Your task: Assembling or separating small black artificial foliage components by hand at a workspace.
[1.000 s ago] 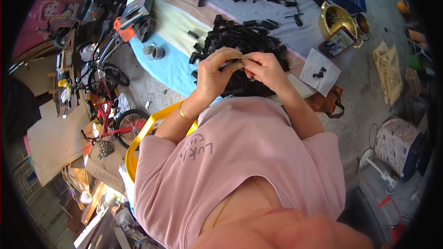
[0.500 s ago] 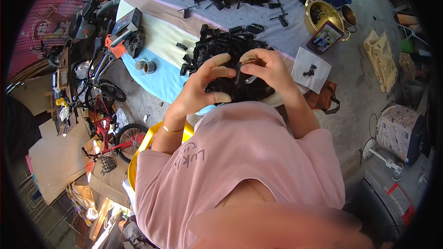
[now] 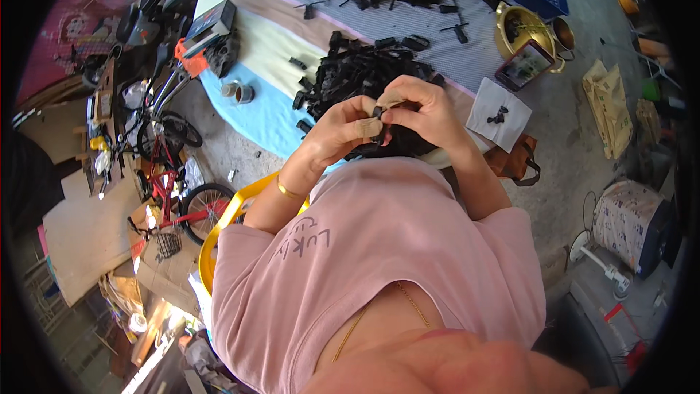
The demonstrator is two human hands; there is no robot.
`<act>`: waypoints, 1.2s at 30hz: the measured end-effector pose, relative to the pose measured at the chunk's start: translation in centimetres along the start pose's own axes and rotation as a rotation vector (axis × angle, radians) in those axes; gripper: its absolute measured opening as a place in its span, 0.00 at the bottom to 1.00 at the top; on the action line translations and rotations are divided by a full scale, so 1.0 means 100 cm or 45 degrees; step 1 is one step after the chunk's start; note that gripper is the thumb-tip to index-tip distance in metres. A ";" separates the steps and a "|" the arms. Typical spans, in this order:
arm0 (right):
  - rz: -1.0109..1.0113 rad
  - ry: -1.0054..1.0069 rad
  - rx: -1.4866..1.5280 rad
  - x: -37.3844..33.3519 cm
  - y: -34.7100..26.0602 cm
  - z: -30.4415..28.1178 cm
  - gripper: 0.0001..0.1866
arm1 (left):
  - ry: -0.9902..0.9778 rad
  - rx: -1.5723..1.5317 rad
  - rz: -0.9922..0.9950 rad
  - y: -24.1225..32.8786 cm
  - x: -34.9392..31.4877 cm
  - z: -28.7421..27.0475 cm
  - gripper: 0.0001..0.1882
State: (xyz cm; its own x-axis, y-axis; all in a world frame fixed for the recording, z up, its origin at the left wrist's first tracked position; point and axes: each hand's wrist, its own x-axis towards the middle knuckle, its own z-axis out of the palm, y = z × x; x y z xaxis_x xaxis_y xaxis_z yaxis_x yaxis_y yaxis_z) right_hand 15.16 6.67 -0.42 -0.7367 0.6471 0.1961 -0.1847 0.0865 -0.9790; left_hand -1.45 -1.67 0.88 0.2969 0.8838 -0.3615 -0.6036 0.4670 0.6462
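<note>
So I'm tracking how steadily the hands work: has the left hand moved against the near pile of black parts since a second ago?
No. The left hand stays at the near pile of black parts.

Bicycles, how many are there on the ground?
2. A red bicycle lies at the person's left beside the yellow tub. A dark bicycle stands above it, near the blue mat's edge. More may hide in the clutter.

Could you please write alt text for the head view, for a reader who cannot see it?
Seen from above, a person in a pink shirt holds a small black part between the left hand and right hand. Below lies a pile of black parts on a striped cloth, bicycles at left.
</note>
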 end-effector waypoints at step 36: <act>0.507 -0.034 -0.290 0.019 0.047 -0.023 0.08 | 0.564 1.714 0.875 -0.014 0.027 -0.020 0.11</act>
State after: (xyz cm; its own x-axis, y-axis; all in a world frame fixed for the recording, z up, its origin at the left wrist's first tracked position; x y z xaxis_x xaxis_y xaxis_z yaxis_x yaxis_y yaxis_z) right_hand 14.39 9.99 -4.75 -0.7383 0.6444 -0.1993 0.2618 0.0015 -0.9651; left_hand -1.29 -0.04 -2.34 -0.1235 0.9636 0.2370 0.6206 -0.1114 0.7762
